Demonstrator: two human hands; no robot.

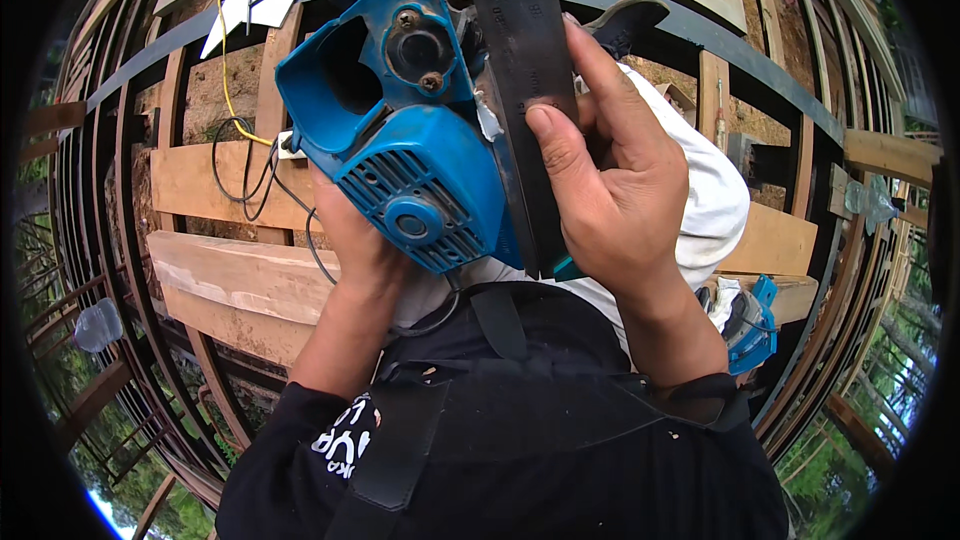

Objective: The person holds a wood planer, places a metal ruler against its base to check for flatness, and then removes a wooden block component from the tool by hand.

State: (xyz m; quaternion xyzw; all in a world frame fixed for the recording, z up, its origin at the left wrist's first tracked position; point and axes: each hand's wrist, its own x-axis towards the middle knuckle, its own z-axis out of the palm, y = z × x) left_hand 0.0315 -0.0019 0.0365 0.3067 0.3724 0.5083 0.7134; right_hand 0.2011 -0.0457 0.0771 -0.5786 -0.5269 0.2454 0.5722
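We locate the blue power tool [425,175] between both hands. The right hand [625,175] clamps its black strip [512,50] between thumb and fingers; the left hand [355,240] backs the housing, finger closure hidden. Beneath the hands, wooden planks [235,275] cross dark metal framing [127,170] above soil [205,102]; trees [905,340] stand outward.

Blue power tool [440,170]: upper end cut off
Dark strip [515,30], right of tool: top cut off
Left hand [352,225]: fingers hidden behind tool
Right hand [625,185]: some fingers hidden behind strip
Clear container [98,326], left of tool: contents blurred
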